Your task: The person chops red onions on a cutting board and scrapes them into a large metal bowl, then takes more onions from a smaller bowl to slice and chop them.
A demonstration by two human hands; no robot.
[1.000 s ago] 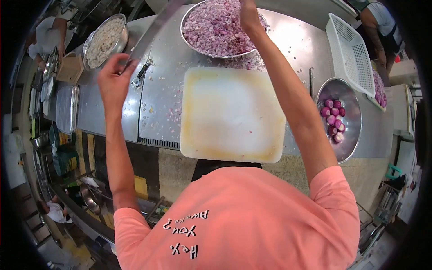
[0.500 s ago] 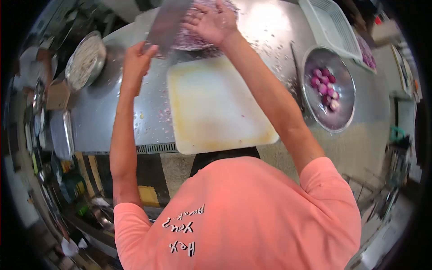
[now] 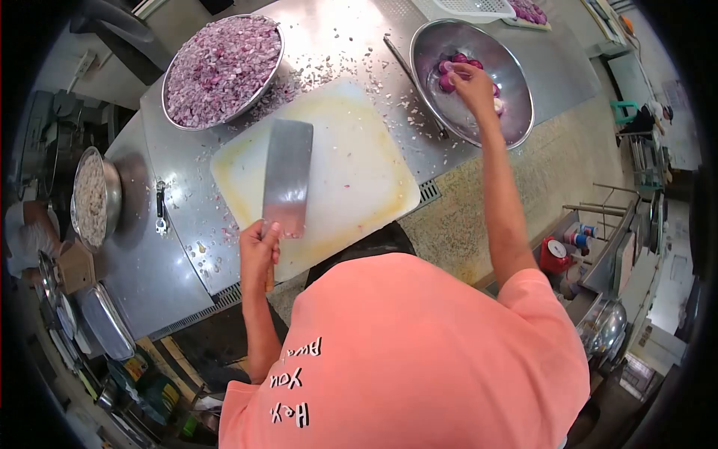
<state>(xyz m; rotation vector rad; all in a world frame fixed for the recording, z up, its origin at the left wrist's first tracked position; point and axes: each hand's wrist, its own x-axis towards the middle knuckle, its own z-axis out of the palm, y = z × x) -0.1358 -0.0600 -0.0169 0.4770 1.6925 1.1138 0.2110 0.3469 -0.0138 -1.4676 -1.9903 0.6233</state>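
Note:
My left hand (image 3: 259, 253) is wrapped round the handle of a wide cleaver (image 3: 287, 172), whose blade lies flat above the left part of a white cutting board (image 3: 351, 165). Over at the right, my right hand (image 3: 474, 88) reaches into a steel bowl (image 3: 512, 90), fingers pinched on a small peeled red onion (image 3: 447, 81). Several more peeled red onions (image 3: 460, 57) lie in that bowl, partly hidden by the hand. A few small onion bits are scattered on the board.
A big bowl of chopped red onion (image 3: 221, 71) stands at the upper left. Farther left are a bowl of pale chopped food (image 3: 91, 198) and a peeler-like tool (image 3: 161, 206). A dark rod (image 3: 404, 63) lies beside the onion bowl. A person (image 3: 34, 228) is at the left edge.
My right hand has moved from the chopped onion to the peeled onions in the steel bowl. The cleaver has come down from the chopped onion to over the board. The view has turned.

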